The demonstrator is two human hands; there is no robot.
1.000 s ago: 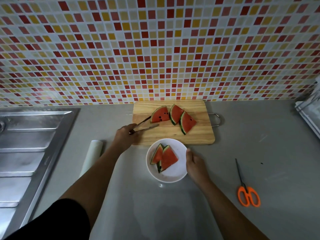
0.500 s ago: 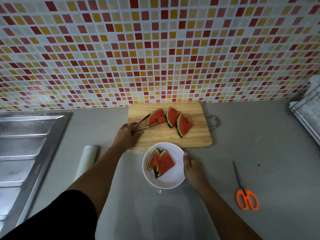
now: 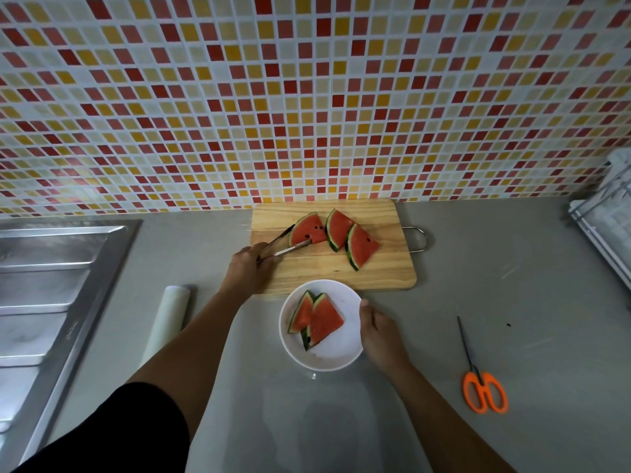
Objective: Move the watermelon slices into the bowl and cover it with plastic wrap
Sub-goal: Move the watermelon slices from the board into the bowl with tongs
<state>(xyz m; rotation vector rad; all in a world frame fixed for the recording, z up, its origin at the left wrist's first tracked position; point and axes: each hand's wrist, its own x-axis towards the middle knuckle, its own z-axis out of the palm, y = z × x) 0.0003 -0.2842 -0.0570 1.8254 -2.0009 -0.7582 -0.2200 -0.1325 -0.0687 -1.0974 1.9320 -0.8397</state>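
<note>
Two slices (image 3: 316, 320) lie in the bowl (image 3: 341, 355); three wait on the far cutting board (image 3: 375, 274).
The left hand (image 3: 251, 268) curls its fingers round the tongs (image 3: 285, 246), whose tips are around the leftmost slice (image 3: 309, 228). The right hand (image 3: 379, 331) holds the bowl's right side with the thumb on the rim; its other fingers I cannot see. The plastic wrap roll (image 3: 167, 322) at the left is not yet used.

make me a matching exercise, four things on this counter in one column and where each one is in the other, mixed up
Things:
1 tongs
2 scissors
3 plastic wrap roll
4 bowl

Places:
a lying on the counter beside the sink
b gripped by the left hand, tips at a slice on the board
c held at its rim by the right hand
d lying on the counter to the right of the right hand

Pairs: 1-b, 2-d, 3-a, 4-c
</note>
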